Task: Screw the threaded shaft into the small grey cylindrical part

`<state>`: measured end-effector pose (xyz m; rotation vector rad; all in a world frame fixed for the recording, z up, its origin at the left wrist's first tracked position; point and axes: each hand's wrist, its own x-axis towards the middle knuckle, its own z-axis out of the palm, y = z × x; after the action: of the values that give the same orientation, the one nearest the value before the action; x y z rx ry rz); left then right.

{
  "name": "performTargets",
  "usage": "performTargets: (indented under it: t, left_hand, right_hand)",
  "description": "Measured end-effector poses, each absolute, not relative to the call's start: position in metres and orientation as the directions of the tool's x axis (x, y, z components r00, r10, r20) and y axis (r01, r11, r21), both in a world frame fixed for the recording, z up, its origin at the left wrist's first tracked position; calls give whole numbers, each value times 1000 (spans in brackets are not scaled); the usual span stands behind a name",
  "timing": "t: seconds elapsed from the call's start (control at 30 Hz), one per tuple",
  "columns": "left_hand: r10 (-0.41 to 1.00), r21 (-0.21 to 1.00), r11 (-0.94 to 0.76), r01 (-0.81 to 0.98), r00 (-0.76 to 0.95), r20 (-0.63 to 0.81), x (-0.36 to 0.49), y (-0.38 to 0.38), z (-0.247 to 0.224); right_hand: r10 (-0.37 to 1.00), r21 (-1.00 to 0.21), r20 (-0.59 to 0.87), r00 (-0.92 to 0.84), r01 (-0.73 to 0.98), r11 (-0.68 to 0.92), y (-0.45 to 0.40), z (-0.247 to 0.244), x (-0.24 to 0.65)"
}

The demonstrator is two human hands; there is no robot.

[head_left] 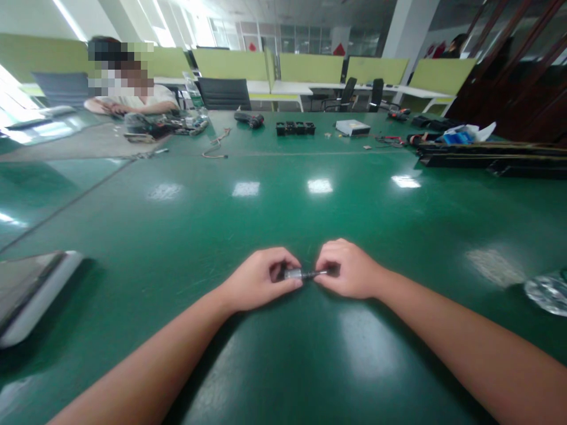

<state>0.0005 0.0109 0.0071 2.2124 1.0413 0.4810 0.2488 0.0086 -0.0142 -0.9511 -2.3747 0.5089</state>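
Observation:
Low over the green table [266,218], a small, slim silver-and-black cylindrical part [294,274] lies sideways between my two hands. Its kind is too small and blurred to make out. My left hand [257,282] is closed, its thumb and fingers pinching the thicker silver end. From the other side, my right hand [352,273] is closed in a pinch on the thin, dark end. Both fingertip groups face each other a short way apart, and parts of the piece are hidden inside the grips.
A pale-edged flat object [48,295] lies at left, a clear plastic item [549,292] at right. Along the far side are a black block [295,128], a white box [352,127], tools and long dark strips [487,159]. A person [133,97] sits far left.

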Motion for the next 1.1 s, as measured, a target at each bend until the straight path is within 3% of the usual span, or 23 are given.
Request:
performTargets:
  t: [0.4,1.1]
  left_hand:
    - [793,660,-486,573,607,56,2,10,6]
    - [764,654,-540,530,634,117,3,11,3]
  right_hand:
    - [759,-553,302,-577,542,632,8,-13,247]
    - [682,-517,306,-664,486,705,5,-16,241]
